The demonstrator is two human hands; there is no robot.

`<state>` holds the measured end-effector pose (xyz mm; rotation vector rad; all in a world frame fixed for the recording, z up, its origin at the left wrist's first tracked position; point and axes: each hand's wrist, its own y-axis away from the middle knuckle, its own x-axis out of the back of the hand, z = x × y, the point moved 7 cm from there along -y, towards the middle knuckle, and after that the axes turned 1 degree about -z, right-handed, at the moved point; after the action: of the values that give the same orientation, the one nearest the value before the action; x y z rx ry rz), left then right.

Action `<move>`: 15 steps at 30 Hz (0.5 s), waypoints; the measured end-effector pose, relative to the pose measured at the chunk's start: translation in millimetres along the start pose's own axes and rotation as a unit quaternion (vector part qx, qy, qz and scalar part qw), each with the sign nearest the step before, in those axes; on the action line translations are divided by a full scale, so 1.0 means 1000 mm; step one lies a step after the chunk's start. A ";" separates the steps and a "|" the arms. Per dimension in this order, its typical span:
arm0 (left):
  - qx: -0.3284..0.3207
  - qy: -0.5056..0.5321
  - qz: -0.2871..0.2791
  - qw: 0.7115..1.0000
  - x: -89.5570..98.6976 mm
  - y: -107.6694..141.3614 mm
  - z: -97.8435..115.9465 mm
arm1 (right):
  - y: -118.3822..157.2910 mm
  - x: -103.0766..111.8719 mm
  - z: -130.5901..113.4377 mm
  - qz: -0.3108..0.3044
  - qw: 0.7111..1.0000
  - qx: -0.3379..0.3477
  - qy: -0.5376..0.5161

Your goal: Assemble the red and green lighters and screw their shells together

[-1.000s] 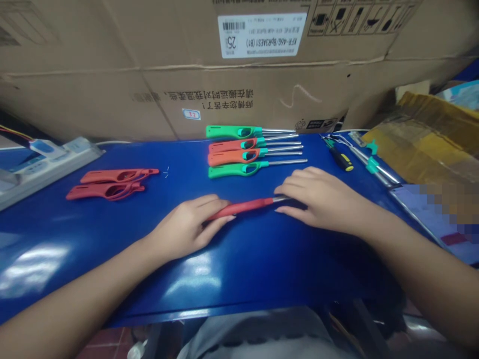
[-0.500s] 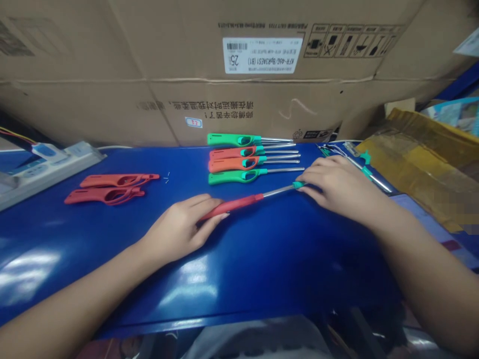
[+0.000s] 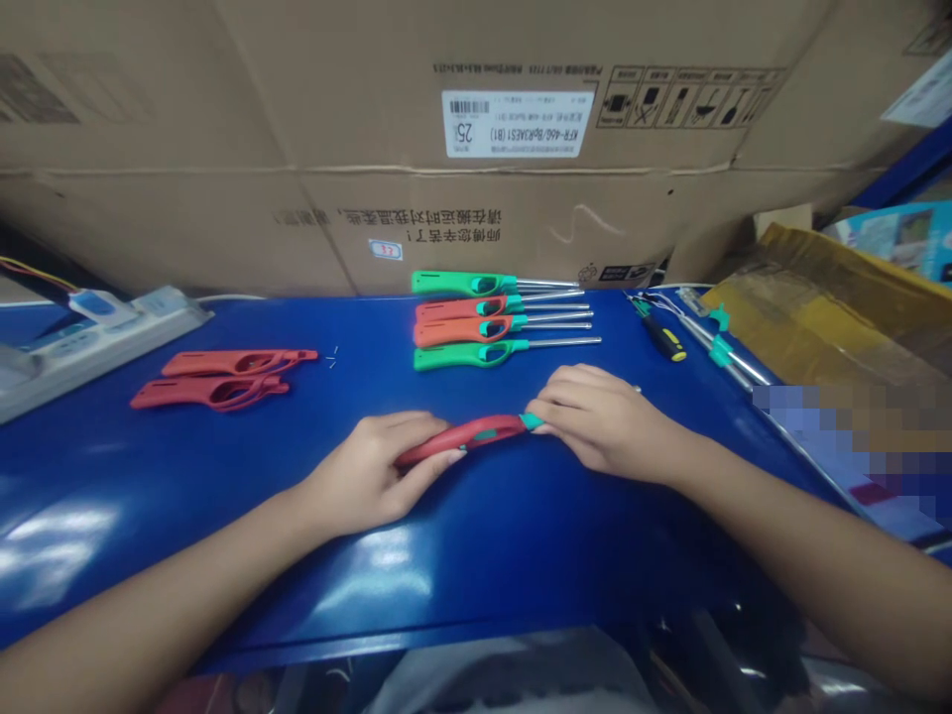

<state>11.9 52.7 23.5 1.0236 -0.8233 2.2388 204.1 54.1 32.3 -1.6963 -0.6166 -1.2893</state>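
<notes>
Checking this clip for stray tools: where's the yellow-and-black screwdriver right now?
In the head view, the yellow-and-black screwdriver lies toward the right far edge of the blue table, beyond the person's right hand and just left of the metal rods with teal fittings.

head-worn camera — faces forward, down | close above left hand (image 3: 364, 476), right hand (image 3: 602, 426)

Decent gap on the blue bench (image 3: 364, 337) between the red lighter shells (image 3: 223, 375) and the green and orange lighters (image 3: 498, 322), but a cardboard box (image 3: 372, 198) walls off the far side.
</notes>
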 end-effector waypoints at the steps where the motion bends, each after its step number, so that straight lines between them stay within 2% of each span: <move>1: 0.009 0.017 0.003 1.000 0.000 -0.001 -0.001 | 0.001 0.000 -0.001 0.006 1.000 0.001 0.003; 8: 0.116 0.146 -0.031 0.982 -0.007 -0.001 -0.017 | 0.002 0.001 -0.009 0.038 0.999 0.004 0.034; 11: 0.100 0.134 -0.018 0.986 -0.005 0.001 -0.013 | 0.001 0.003 -0.011 0.047 0.998 0.000 0.044; 15: 0.040 0.076 0.016 0.996 0.000 0.002 0.000 | 0.002 0.003 -0.012 0.041 0.998 0.000 0.042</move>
<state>10.9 51.7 22.8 0.8670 -0.6936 2.3606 200.9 42.6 35.4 -1.6413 -0.4919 -1.2946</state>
